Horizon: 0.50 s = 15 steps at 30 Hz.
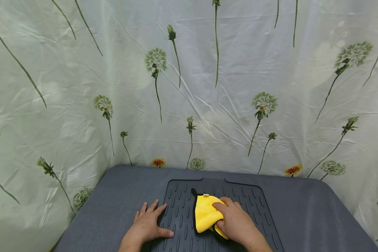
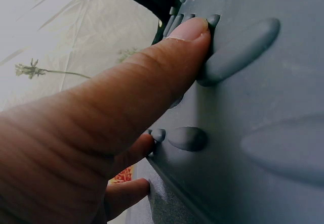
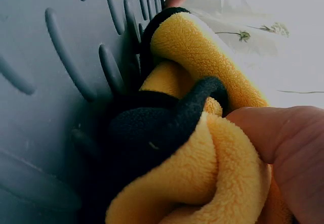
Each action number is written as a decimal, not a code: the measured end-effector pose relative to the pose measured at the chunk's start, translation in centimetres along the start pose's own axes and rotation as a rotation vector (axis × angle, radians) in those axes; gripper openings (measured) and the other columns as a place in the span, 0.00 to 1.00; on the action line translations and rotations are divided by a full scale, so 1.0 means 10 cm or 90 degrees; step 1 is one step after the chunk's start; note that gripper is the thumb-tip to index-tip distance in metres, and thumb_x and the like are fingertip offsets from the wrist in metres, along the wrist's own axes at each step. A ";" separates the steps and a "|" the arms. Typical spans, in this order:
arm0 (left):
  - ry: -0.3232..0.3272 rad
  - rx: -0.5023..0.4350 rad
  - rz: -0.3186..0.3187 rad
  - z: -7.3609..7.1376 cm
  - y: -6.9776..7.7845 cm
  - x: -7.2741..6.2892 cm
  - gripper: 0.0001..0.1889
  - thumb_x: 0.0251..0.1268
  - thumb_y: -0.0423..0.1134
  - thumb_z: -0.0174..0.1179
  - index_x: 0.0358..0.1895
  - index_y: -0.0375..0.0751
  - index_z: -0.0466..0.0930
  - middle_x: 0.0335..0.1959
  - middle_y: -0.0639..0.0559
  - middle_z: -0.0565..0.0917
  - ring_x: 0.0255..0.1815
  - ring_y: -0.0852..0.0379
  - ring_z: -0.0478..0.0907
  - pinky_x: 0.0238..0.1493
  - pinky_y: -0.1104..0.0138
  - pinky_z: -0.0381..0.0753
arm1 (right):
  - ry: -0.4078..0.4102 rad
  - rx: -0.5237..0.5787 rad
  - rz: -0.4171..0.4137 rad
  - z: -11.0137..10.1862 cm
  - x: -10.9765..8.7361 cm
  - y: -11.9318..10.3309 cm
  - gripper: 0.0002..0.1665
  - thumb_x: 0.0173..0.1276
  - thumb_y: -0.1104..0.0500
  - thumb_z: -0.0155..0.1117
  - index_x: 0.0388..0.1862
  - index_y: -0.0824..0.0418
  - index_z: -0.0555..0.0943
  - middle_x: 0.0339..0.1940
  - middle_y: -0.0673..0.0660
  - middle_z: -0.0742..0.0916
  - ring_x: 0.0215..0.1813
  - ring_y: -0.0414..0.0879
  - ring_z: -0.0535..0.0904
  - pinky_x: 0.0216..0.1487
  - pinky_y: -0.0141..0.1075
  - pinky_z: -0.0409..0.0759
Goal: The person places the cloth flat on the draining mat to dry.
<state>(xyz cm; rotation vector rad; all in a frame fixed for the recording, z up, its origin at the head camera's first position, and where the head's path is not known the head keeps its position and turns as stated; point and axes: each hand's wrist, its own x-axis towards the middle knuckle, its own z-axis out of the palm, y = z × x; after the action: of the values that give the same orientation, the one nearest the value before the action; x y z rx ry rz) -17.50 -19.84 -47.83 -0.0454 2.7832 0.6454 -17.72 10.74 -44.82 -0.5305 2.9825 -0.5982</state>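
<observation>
Right hand (image 1: 238, 223) grips a yellow cloth (image 1: 204, 214) on a ridged mat (image 1: 183, 231); left hand (image 1: 147, 224), apart, fingers spread, touches the mat's left side.

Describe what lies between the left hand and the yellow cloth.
Only a bare stretch of the ridged mat lies between the left hand and the yellow cloth; the head view shows this.

Mat, ridged (image 1: 176, 196): near end cut off by head view's lower edge. Counter, grey (image 1: 129, 189): near side likewise cropped. Cloth, yellow (image 1: 204, 213): part hidden beneath right hand (image 1: 237, 222); lower portion cropped in right wrist view. Tag (image 1: 206, 195): too small to read. Left hand (image 1: 147, 224): all beyond wrist cropped. Curtain, floral (image 1: 129, 70): upper margin out of frame.
</observation>
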 end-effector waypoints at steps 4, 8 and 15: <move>-0.001 0.000 -0.001 0.00 -0.01 0.01 0.55 0.36 0.67 0.80 0.73 0.50 0.73 0.79 0.36 0.64 0.79 0.20 0.49 0.71 0.25 0.50 | 0.005 -0.021 -0.004 0.03 0.01 0.00 0.26 0.59 0.60 0.73 0.59 0.52 0.83 0.65 0.63 0.80 0.54 0.61 0.78 0.45 0.57 0.82; -0.005 0.000 -0.003 0.00 -0.01 0.01 0.55 0.36 0.68 0.80 0.74 0.50 0.72 0.79 0.36 0.64 0.79 0.20 0.49 0.71 0.25 0.50 | -0.006 -0.040 0.006 0.07 0.02 -0.02 0.26 0.59 0.55 0.73 0.58 0.52 0.84 0.65 0.62 0.80 0.58 0.63 0.78 0.51 0.63 0.81; -0.010 0.008 -0.007 0.01 -0.01 0.02 0.56 0.36 0.68 0.80 0.74 0.51 0.72 0.79 0.36 0.64 0.79 0.20 0.49 0.71 0.25 0.50 | -0.022 -0.056 -0.002 0.12 0.02 -0.01 0.27 0.59 0.48 0.76 0.58 0.52 0.83 0.66 0.62 0.80 0.60 0.66 0.77 0.52 0.66 0.79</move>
<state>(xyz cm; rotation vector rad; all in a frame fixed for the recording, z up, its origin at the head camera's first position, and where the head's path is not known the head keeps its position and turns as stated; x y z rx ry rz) -17.65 -19.86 -47.99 -0.0524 2.7699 0.6234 -17.76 10.15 -45.88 -0.5452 2.9867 -0.4547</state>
